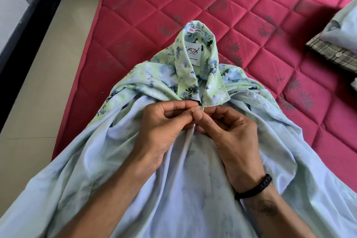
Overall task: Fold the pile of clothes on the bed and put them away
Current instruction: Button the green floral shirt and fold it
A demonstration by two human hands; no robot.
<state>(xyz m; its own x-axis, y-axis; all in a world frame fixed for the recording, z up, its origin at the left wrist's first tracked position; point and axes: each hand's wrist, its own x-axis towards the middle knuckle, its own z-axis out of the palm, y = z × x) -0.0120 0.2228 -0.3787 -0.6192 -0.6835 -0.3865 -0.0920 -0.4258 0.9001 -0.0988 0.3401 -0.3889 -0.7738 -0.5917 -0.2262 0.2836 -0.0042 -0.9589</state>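
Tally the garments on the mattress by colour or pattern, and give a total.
Green and blue floral shirt, pinched at the placket by the left hand and the right hand: 1
Plaid garment at the right edge: 1
Pale light-blue garment lying on the plaid one: 1
Total: 3 garments that can be told apart; a pale scrap farther down the right edge is too cropped to count.

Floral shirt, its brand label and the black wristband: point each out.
floral shirt [154,87], head view, on its left shoulder.
brand label [193,55], head view, on the white patch's middle.
black wristband [255,187], head view, on the braided band.

Both hands [197,120] pinch together, fingertips touching.
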